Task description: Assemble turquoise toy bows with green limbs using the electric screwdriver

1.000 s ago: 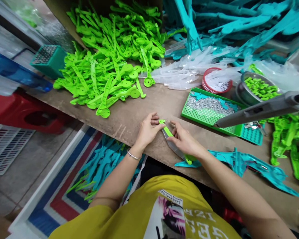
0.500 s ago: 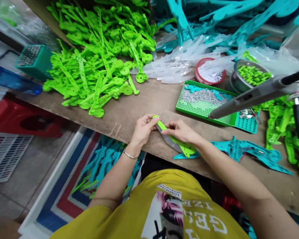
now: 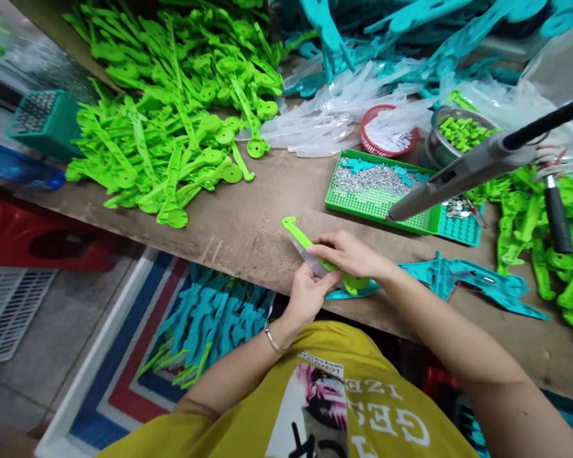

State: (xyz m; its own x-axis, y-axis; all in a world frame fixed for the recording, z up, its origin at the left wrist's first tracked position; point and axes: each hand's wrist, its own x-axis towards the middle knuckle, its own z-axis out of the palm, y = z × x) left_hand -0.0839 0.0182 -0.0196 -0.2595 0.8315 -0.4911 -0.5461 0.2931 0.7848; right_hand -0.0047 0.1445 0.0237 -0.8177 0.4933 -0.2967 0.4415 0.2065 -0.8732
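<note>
A bright green plastic piece (image 3: 300, 236) with a round end lies partly inside a clear plastic sleeve (image 3: 311, 261) near the table's front edge. My right hand (image 3: 348, 253) is closed over its middle from above. My left hand (image 3: 307, 296) grips the piece and sleeve from below, at the table edge, fingers pinched. A teal plastic piece (image 3: 463, 283) lies on the table just right of my hands.
A big heap of green pieces (image 3: 172, 121) fills the table's left. Teal pieces (image 3: 401, 25) and clear sleeves (image 3: 329, 121) lie at the back. A green tray of small metal parts (image 3: 377, 191), a red basket (image 3: 386, 133), a metal bowl (image 3: 458, 137) and a grey tool (image 3: 463, 172) stand right.
My left hand has moved from the piece's far tip back to the table edge, under the sleeve. The green piece's tip now sticks out free. The view has shifted right.
</note>
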